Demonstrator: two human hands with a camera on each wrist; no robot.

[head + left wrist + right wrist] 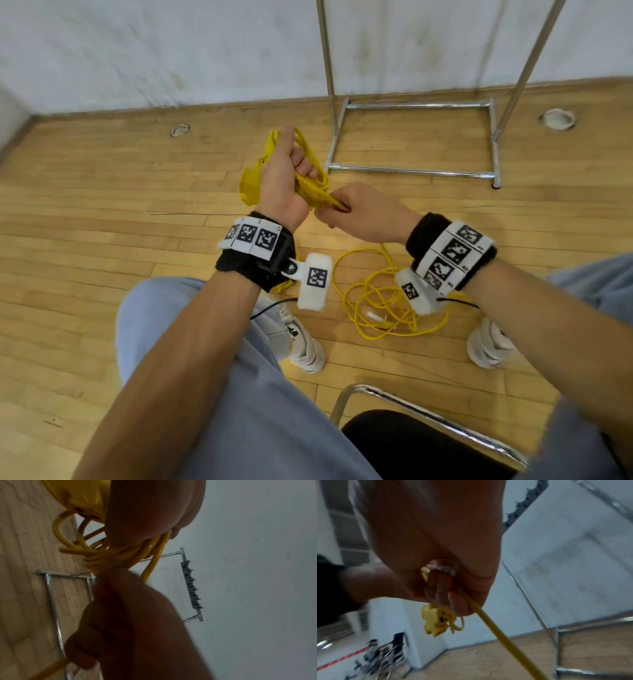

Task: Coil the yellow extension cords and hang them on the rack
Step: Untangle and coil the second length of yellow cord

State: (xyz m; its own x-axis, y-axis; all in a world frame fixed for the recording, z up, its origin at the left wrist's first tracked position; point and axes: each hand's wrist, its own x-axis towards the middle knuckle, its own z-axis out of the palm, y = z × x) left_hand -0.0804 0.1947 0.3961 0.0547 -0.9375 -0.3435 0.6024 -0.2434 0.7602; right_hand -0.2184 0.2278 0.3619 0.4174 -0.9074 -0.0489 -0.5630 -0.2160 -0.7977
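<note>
I see the left hand [284, 178] fisted round the coiled cord [310, 171], its yellow socket block [250, 186] hanging on the far side of the fist. The right hand [363, 212] pinches a strand at the coil's near end, apparently wrapping it. My call: mid-coil, tail not yet gathered. To do it well, keep the left grip firm, feed each turn snug beside the previous one and draw slack steadily so the loose cord [380, 305] on the floor doesn't knot. That pile lies between the person's shoes. Wood floor [102, 222], scuffed white wall [171, 51] behind. The chrome rack [411, 137] stands at the wall, its hook bar [191, 585] bare. A chair frame [428, 414] sits under the person.
</note>
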